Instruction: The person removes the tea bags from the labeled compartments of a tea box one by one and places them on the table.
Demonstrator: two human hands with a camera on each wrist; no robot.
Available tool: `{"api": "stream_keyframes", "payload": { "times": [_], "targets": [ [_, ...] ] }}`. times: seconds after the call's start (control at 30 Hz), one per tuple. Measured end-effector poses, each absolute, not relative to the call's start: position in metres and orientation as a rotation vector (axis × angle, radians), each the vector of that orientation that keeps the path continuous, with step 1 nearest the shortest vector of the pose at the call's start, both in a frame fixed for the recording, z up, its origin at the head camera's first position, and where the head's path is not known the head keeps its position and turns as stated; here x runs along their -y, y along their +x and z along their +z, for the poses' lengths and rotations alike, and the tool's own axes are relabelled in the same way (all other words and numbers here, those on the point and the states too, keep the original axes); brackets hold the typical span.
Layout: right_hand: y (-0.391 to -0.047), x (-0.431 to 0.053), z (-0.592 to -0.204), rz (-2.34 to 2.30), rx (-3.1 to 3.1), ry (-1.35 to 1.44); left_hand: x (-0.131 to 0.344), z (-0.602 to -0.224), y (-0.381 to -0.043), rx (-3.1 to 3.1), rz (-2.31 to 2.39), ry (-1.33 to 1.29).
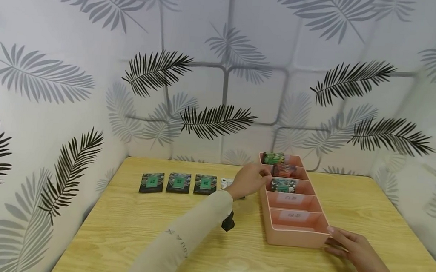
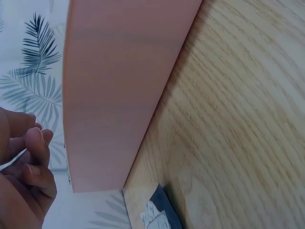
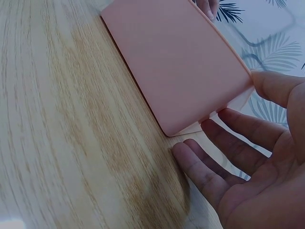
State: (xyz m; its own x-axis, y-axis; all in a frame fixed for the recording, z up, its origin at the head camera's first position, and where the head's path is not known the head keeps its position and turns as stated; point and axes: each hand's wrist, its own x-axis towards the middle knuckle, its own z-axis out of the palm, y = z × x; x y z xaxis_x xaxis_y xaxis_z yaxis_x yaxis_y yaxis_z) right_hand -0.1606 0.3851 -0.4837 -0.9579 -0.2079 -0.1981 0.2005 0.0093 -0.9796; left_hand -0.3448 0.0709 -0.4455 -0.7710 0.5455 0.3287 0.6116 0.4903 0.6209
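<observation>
A long pink divided box (image 1: pixel 297 238) lies on the table, its compartments in a row. My left hand (image 1: pixel 248 180) reaches over the box's left rim, fingertips close to a dark sachet with a green label (image 1: pixel 284 185) in the middle compartment. In the left wrist view the fingers (image 2: pixel 38 143) are loosely bent, with nothing showing between them. My right hand (image 1: pixel 358 254) holds the box's near right corner; in the right wrist view the thumb (image 3: pixel 274 86) is at the rim and two fingertips are against the wall.
Three dark sachets (image 1: pixel 178 183) with green labels lie in a row at left; a white-faced packet (image 1: pixel 226 182) is partly hidden behind my left hand. Green (image 1: pixel 274 158) and reddish (image 1: pixel 285 171) sachets fill the two far compartments. The nearer two compartments carry white labels (image 1: pixel 289 198). A patterned wall stands behind.
</observation>
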Motion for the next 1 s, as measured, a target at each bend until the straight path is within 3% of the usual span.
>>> {"api": "stream_keyframes", "payload": {
  "times": [0.07,1.0],
  "targets": [
    [-0.157,-0.383,-0.483,-1.951,-2.109,0.110,-0.074,-0.446,-0.345,2.648,-1.122,-1.033],
    [-0.157,-0.385,-0.490,-1.914,-2.172,0.182,-0.106,-0.445,-0.345,2.783,-0.854,-0.975]
  ]
}}
